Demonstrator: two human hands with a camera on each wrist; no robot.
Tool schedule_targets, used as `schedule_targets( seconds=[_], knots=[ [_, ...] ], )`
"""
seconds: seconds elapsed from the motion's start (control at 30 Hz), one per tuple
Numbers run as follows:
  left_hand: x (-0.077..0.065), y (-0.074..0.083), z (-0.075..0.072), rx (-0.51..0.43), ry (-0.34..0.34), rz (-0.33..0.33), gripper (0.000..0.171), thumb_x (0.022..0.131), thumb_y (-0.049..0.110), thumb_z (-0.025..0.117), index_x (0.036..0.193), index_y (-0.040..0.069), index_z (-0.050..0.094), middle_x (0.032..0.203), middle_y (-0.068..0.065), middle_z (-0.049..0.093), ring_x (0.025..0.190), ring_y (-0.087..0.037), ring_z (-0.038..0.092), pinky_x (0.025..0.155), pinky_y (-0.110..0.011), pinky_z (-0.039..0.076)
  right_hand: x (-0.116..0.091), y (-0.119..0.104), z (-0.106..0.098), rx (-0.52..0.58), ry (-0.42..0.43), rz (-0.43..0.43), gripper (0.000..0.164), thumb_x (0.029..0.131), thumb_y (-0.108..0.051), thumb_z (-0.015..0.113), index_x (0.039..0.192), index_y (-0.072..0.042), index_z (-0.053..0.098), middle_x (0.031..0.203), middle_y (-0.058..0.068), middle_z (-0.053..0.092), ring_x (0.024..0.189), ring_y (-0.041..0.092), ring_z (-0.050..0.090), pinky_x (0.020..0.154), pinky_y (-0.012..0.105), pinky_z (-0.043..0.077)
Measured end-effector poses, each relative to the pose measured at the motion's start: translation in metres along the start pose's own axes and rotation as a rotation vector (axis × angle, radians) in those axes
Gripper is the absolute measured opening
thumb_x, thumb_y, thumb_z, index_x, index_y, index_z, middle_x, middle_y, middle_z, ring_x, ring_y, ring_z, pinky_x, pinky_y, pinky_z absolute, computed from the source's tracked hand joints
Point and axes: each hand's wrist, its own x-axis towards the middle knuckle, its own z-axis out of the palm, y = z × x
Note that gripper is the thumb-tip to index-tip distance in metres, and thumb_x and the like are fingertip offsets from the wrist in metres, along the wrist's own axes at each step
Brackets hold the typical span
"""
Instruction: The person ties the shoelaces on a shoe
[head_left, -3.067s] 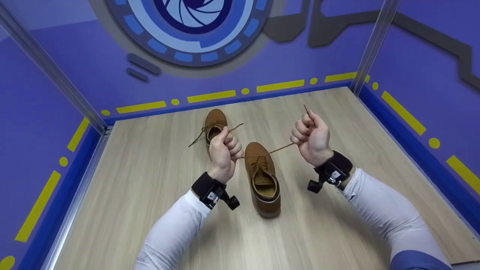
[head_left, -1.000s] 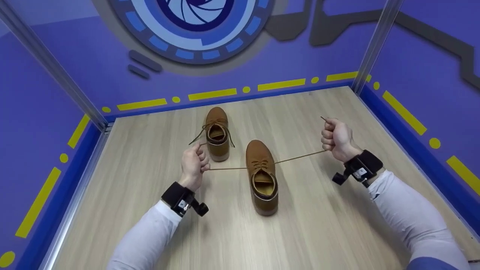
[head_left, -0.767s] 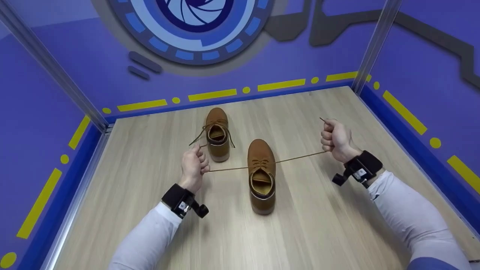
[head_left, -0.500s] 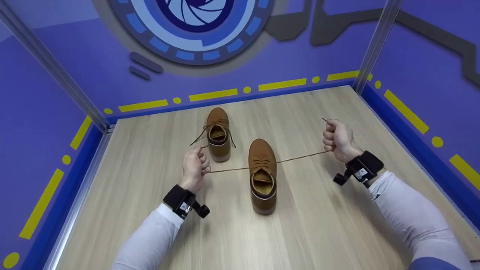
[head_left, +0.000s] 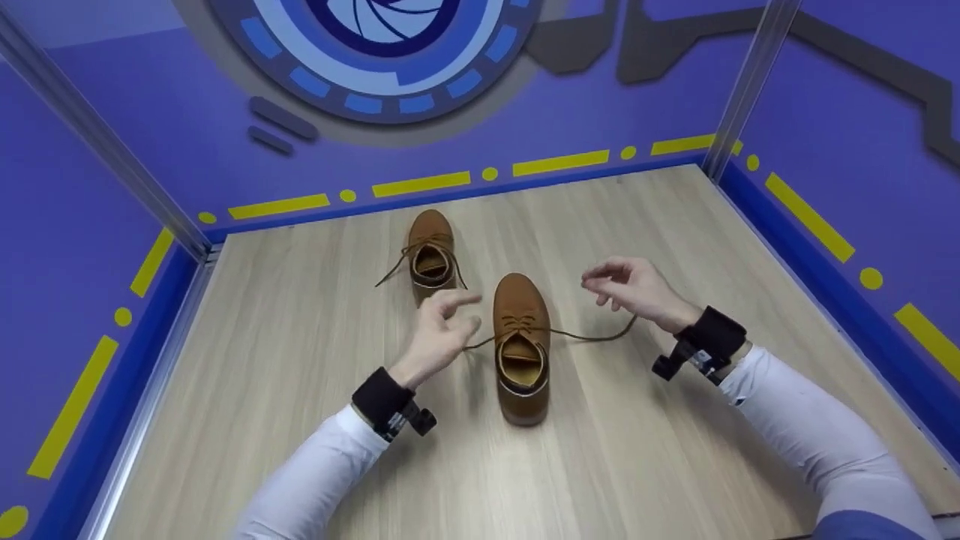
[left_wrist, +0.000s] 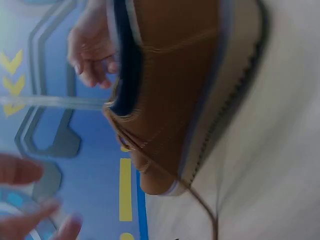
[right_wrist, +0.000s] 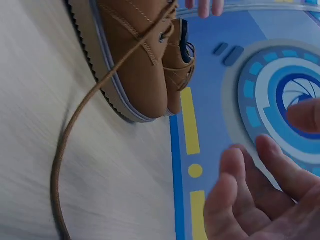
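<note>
A brown lace-up shoe (head_left: pixel 517 300) stands in the middle of the wooden table, toe pointing away. Its shoelace (head_left: pixel 592 338) trails out to both sides and sags down to the table on the right. My left hand (head_left: pixel 437 334) is just left of the shoe, fingers loosely extended and holding nothing. To the shoe's right, my right hand (head_left: pixel 630 286) hovers with relaxed fingers and nothing between them. In the right wrist view the lace (right_wrist: pixel 75 112) runs along the table well away from those fingers (right_wrist: pixel 227 192).
A matching brown shoe (head_left: pixel 431 229) with its lace tied in a loose bow stands further back on the left, partly behind my left hand. Blue panel walls (head_left: pixel 420 161) with yellow markings border the wooden tabletop (head_left: pixel 300 315) at the back and both sides.
Both hands gripped the lace ends and drew them outward until the lace was taut. Now they have let go and come back inward toward the shoe, and the lace hangs slack.
</note>
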Motion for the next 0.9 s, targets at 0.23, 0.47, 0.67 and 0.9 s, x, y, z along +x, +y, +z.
schedule_targets(
  seconds=[0.23,0.47,0.67,0.9],
  knots=[
    [-0.007,0.003,0.014,0.205,-0.308,0.035,0.030,0.097,0.022,0.072,0.124,0.010,0.077,0.123,-0.006,0.077,0.119,-0.032,0.069,0.101,-0.048,0.054,-0.004,0.001,0.049,-0.206,-0.295,-0.094,0.031,0.098,-0.008,0.073,0.124,0.007,0.068,0.118,0.025,0.073,0.096,0.039,0.074,0.078,0.041,0.064],
    [-0.011,0.000,0.020,0.123,-0.280,0.034,0.016,0.096,0.018,0.077,0.110,0.011,0.081,0.108,-0.001,0.079,0.106,-0.022,0.072,0.093,-0.044,0.058,-0.006,0.002,0.064,-0.284,-0.232,-0.069,0.025,0.091,-0.005,0.079,0.116,-0.002,0.075,0.107,0.009,0.077,0.099,0.029,0.074,0.089,0.041,0.062],
    [-0.013,-0.001,0.024,0.072,-0.249,0.025,0.013,0.094,0.015,0.080,0.105,0.009,0.081,0.101,-0.001,0.079,0.089,-0.013,0.071,0.080,-0.031,0.059,-0.005,0.002,0.065,-0.244,-0.227,-0.056,0.027,0.092,-0.004,0.079,0.118,0.002,0.074,0.113,0.015,0.076,0.102,0.033,0.074,0.090,0.040,0.062],
    [-0.012,-0.004,0.025,0.054,-0.260,0.013,0.011,0.093,0.011,0.081,0.104,0.008,0.081,0.098,-0.002,0.078,0.084,-0.012,0.070,0.077,-0.029,0.059,-0.005,0.003,0.063,-0.292,-0.216,-0.053,0.027,0.091,-0.007,0.083,0.116,-0.003,0.077,0.110,0.011,0.078,0.098,0.026,0.074,0.086,0.032,0.061]
  ],
)
